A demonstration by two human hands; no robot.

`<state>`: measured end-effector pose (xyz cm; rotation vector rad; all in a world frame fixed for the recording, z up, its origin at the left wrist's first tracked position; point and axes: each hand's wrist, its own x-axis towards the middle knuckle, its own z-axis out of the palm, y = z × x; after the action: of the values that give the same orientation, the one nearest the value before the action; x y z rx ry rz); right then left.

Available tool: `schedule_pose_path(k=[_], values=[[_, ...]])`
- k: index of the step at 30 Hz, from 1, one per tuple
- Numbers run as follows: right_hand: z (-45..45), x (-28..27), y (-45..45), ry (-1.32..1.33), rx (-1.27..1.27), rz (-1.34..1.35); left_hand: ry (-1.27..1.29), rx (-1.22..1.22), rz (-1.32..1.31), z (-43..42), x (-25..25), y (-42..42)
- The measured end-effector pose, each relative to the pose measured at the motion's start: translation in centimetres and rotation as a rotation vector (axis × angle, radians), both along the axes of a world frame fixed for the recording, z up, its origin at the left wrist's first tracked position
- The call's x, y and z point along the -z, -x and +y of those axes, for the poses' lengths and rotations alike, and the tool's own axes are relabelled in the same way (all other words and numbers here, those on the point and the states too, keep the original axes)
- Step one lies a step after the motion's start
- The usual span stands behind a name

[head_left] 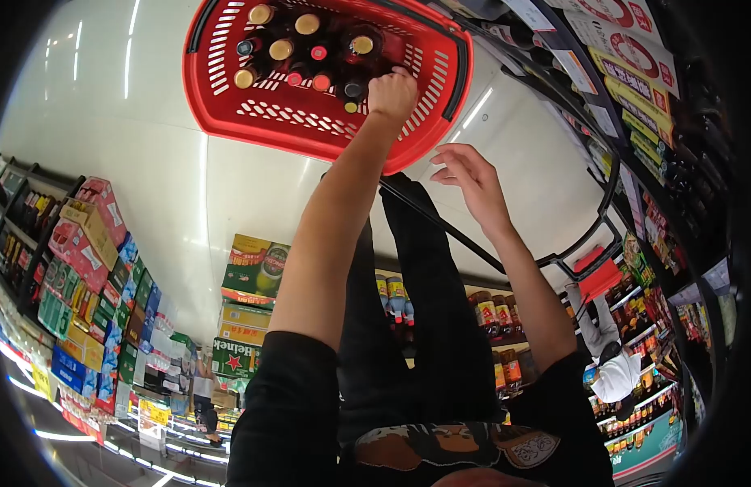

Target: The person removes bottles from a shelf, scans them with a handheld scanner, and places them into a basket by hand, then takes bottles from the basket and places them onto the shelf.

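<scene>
My left hand (394, 93) reaches down into a red plastic shopping basket (327, 146) and is closed, its fingers curled out of sight; what it holds is hidden. Beside it stand a bottle with a dark cap (353, 89) and a large gold-capped bottle (361, 45). Several more dark bottles, with gold, red or dark caps, stand upright in the basket, among them a red-capped bottle (318, 53). Off the basket's near right rim, my right hand (471, 180) hangs in the air with nothing in it, fingers apart and slightly bent.
A long black bar (440, 223) slants past my legs. Store shelves (602, 105) line the right side. Stacked drink cartons (83, 300) and beer boxes (258, 268) stand left and behind. A person in white (617, 377) is at the lower right, near something red (598, 272).
</scene>
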<state>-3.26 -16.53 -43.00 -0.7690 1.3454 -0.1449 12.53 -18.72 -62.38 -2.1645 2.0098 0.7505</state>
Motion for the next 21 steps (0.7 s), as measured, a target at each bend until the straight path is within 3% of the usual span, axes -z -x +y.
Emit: schedule_pose_path(k=[4,7,21], values=[[0.3,-0.2,0.5,-0.005,0.012,-0.013,0.011,0.079,0.082,-0.5,-1.1,-0.8],[0.7,-0.5,0.5,-0.02,0.032,-0.026,-0.088,-0.106,0.119,-0.4,-1.7,-1.5],[1.3,-1.2,0.4,-0.022,0.087,-0.051,-0.046,-0.229,0.252,0.4,-7.1,-4.1]])
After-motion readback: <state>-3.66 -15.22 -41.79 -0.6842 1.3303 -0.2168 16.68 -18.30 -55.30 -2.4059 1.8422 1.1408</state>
